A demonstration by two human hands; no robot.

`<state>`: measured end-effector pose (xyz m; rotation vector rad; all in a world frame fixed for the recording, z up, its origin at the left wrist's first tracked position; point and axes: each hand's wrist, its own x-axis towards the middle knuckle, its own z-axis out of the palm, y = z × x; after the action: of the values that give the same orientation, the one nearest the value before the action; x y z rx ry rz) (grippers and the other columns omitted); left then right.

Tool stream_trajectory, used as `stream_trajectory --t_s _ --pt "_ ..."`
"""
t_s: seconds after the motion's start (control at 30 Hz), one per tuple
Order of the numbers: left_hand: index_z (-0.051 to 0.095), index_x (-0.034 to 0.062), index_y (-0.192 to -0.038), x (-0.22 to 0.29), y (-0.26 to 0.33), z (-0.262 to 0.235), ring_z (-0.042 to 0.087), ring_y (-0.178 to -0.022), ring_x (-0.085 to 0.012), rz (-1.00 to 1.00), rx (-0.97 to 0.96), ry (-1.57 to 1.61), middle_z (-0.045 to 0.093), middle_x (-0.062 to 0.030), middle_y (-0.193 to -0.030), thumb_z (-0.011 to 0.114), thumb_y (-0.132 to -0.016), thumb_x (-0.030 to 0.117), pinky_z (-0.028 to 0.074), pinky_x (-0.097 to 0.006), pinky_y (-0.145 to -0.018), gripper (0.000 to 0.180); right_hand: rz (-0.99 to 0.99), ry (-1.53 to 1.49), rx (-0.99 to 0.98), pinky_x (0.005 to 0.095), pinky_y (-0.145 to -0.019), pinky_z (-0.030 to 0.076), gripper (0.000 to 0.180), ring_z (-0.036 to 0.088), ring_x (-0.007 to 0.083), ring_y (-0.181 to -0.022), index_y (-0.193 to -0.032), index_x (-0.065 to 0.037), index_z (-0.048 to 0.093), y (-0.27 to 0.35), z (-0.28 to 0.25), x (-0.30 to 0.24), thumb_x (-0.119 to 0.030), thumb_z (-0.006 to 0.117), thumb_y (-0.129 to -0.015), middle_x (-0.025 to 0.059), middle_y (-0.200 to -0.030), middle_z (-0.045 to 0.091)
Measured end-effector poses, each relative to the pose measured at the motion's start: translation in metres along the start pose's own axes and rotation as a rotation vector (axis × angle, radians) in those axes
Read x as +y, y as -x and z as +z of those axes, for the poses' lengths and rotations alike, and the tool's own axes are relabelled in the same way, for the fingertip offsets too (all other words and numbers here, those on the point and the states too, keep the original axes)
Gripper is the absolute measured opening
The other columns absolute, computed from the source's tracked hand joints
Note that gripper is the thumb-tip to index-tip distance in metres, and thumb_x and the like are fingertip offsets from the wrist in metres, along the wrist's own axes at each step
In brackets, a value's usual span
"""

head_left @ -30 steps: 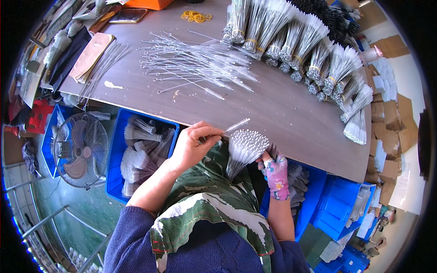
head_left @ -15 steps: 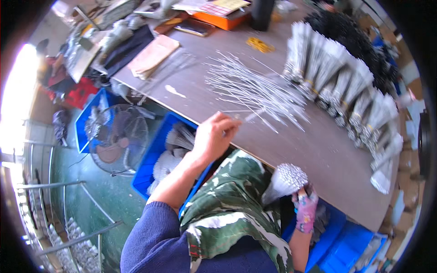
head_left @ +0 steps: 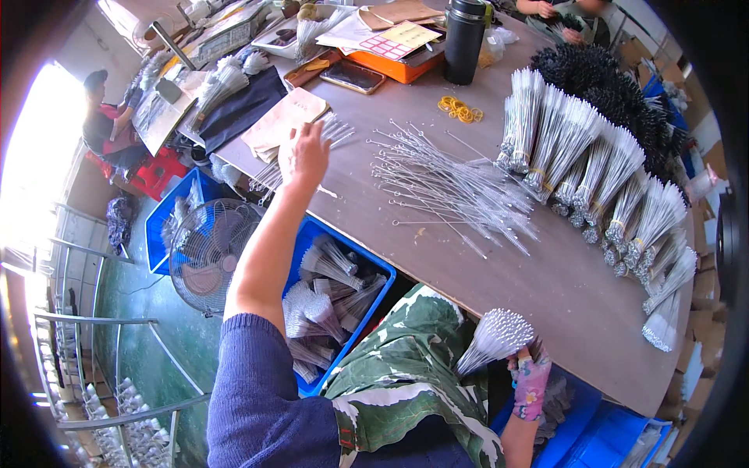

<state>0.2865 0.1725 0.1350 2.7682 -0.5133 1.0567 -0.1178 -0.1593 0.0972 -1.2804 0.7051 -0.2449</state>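
Observation:
My left hand (head_left: 304, 158) is stretched toward the far left of the table, its fingers apart above a small row of thin wire brushes (head_left: 338, 129) beside a tan cloth (head_left: 289, 118). The hand partly covers that row. By the table's front edge, my right hand (head_left: 530, 368), in a pink patterned sleeve or fingerless glove, grips a thick bundle of wire brushes (head_left: 499, 335), white tips facing up; most of its fingers are hidden behind the bundle. Between the hands, a loose, criss-crossed heap of silvery wire brushes (head_left: 452, 183) lies on the table.
Tied brush bundles (head_left: 597, 148) line the right side, with black bristly ones (head_left: 605, 86) behind. Farther back are yellow rubber bands (head_left: 460, 109), a black bottle (head_left: 465, 43) and a phone (head_left: 353, 77). A blue crate (head_left: 388, 273) and a fan (head_left: 209, 253) stand left. Other people sit beyond.
My left hand has moved from the near side of the loose heap to the far left, over the small row; its pinched fingers have spread. My right hand still holds the bundle. The view has shifted.

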Motion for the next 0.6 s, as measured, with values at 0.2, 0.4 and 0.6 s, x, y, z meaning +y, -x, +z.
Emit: stream_trajectory --t_s 0.2,0.4,0.6 --pt "0.062 0.0088 -0.104 0.118 0.090 -0.061 0.062 -0.069 -0.0257 0.046 -0.901 1.013 0.065 -0.0114 -0.083 0.064 -0.079 0.021 0.050 -0.033 -0.066 0.028 0.029 0.045 0.119 0.0205 -0.049 0.038 0.017 0.054 0.0087 -0.062 -0.098 -0.002 0.058 0.018 0.006 -0.002 -0.011 0.061 -0.084 0.0019 -0.079 0.058" --pt "0.044 -0.0012 -0.125 0.204 0.187 -0.090 0.060 -0.097 -0.0259 0.079 -1.326 1.253 0.058 -0.0174 -0.109 0.070 -0.075 0.026 0.047 -0.034 -0.084 0.062 0.025 0.042 0.016 0.0207 -0.050 0.039 0.020 0.050 0.0073 -0.055 -0.101 -0.001 0.057 0.013 0.018 0.002 -0.009 0.060 -0.083 0.0033 -0.076 0.061" --pt "0.047 0.0037 -0.124 0.286 0.237 -0.088 0.054 -0.109 -0.0222 -0.223 -1.336 1.444 0.056 -0.0126 -0.118 0.078 -0.068 0.021 0.040 -0.033 -0.095 0.066 -0.048 0.039 0.068 0.0209 -0.053 0.042 0.027 0.051 0.0064 -0.060 -0.110 -0.002 0.051 0.022 0.025 0.010 -0.009 0.060 -0.085 0.0007 -0.080 0.058"
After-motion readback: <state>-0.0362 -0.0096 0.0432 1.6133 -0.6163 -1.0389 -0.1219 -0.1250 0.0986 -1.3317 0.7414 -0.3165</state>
